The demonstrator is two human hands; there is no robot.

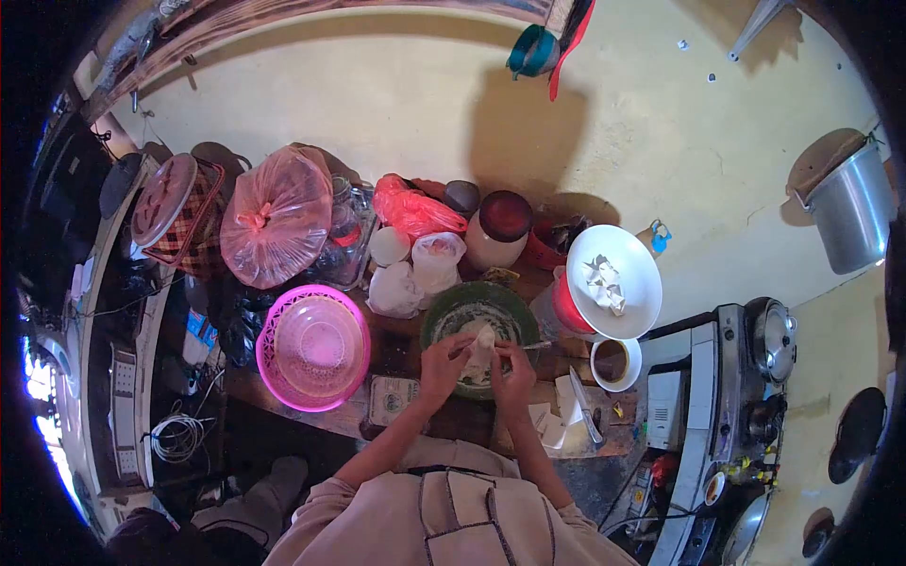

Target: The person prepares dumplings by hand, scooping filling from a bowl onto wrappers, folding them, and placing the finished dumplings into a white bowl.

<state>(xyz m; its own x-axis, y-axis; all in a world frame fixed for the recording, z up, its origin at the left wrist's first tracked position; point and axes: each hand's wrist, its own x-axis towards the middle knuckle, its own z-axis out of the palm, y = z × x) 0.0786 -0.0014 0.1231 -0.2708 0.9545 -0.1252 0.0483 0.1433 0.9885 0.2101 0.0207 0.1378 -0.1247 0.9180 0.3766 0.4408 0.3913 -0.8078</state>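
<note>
A green bowl (437, 326) with white powder or dough on its inside stands at the table's front middle. Over it, my left hand (444, 366) and my right hand (512, 374) face each other, fingers pinched on a small pale piece of dough (484, 338) between them. More pale dough appears below the piece, inside the bowl. Beside the bowl to the right are a knife (586, 407) and some white paper (566, 401). A small tin or box (392, 398) lies left of my left forearm.
A pink basket (267, 349) stands left, with a tied red plastic bag (274, 217) behind it. White bags (396, 290) and a lidded jar (497, 241) are behind the bowl. To the right are a white plate (637, 274), a cup of brown liquid (612, 362) and a stove (729, 377).
</note>
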